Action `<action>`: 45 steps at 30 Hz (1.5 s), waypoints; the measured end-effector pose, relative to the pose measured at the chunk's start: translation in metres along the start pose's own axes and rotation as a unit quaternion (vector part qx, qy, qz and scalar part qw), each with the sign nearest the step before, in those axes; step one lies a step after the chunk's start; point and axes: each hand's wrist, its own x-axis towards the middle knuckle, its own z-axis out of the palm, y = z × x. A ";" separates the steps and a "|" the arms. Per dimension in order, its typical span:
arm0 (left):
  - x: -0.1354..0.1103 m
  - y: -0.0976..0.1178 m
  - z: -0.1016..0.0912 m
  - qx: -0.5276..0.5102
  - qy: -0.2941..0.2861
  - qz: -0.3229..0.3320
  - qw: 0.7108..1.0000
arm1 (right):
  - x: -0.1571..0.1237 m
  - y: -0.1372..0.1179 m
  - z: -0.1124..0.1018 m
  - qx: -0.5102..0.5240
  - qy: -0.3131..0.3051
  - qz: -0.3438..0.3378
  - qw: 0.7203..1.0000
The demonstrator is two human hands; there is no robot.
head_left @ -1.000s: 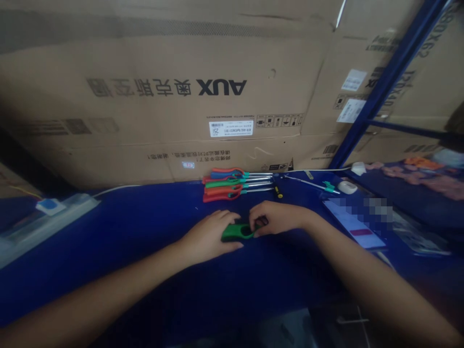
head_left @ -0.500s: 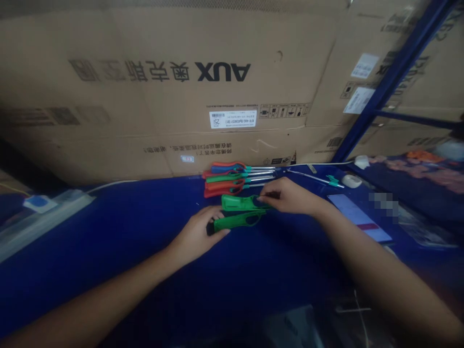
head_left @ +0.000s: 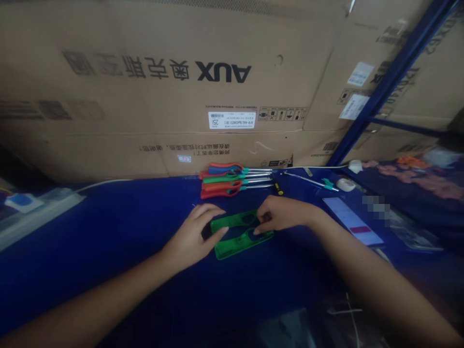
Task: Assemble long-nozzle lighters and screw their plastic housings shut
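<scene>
Two green plastic handle shells, like those of the long-nosed lighters behind them, are in front of me, each with a finger loop at its right end. My left hand [head_left: 195, 232] has its fingers and thumb on either side of the left end of the far shell [head_left: 232, 220]. Something dark shows inside that grip, too dim to name. The near shell [head_left: 232, 245] has its hollow inside facing up. Bent over the loops at the right, my right hand [head_left: 275, 215] pinches at the near shell; what else its fingertips hold is hidden.
Several lighters [head_left: 221, 181] with red, blue and green handles lie by the cardboard wall [head_left: 163, 111]. To their right are a small yellow-black screwdriver [head_left: 278, 188], a metal rod [head_left: 308, 179], a white roll [head_left: 345, 184] and a phone [head_left: 350, 222]. A blue post [head_left: 384, 92] rises at right.
Both hands and the green shells have come nearer to me. The near shell now shows its hollow side. My right hand has moved off the screwdriver, which is now visible.
</scene>
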 end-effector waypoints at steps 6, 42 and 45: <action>-0.005 0.010 -0.009 0.026 -0.108 0.053 0.992 | -0.005 0.031 -0.022 -0.159 0.211 0.198 0.944; 0.002 -0.018 -0.071 0.050 -0.217 0.029 0.974 | -0.011 0.022 -0.034 0.102 0.370 0.168 0.908; 0.004 -0.002 -0.066 0.046 -0.067 0.022 0.996 | -0.005 -0.001 -0.012 0.250 0.325 0.040 0.911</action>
